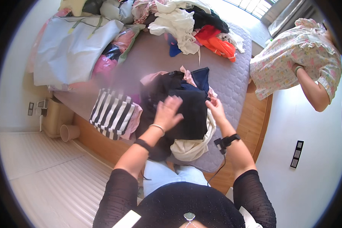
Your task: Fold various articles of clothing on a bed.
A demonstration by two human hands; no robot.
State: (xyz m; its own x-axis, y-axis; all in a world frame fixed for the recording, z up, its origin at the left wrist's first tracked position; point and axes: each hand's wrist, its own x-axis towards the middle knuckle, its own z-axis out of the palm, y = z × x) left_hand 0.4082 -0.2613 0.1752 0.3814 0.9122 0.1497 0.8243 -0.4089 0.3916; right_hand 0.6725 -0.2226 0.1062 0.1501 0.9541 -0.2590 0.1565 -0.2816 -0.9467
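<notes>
A black garment (192, 122), laid out as a roughly rectangular, folded shape, lies before me on a heap of clothes on the bed. My left hand (168, 112) is palm down at its left part, fingers apart and slightly blurred; whether it presses on the cloth is hard to tell. At the garment's right edge, the fingers of my right hand (216, 107) pinch the fabric. Cream cloth (189, 149) sticks out below on the near side. Dark blue denim (201, 77) and pink cloth (152, 78) show from the heap's far side.
Left of the heap sits a black-and-white striped folded cloth (112, 112). Beyond are a large white bag (77, 48) and piled clothes (173, 25) on the mattress (228, 77). A person (296, 59) in a floral garment stands at right. A small bin (69, 132) is on the left.
</notes>
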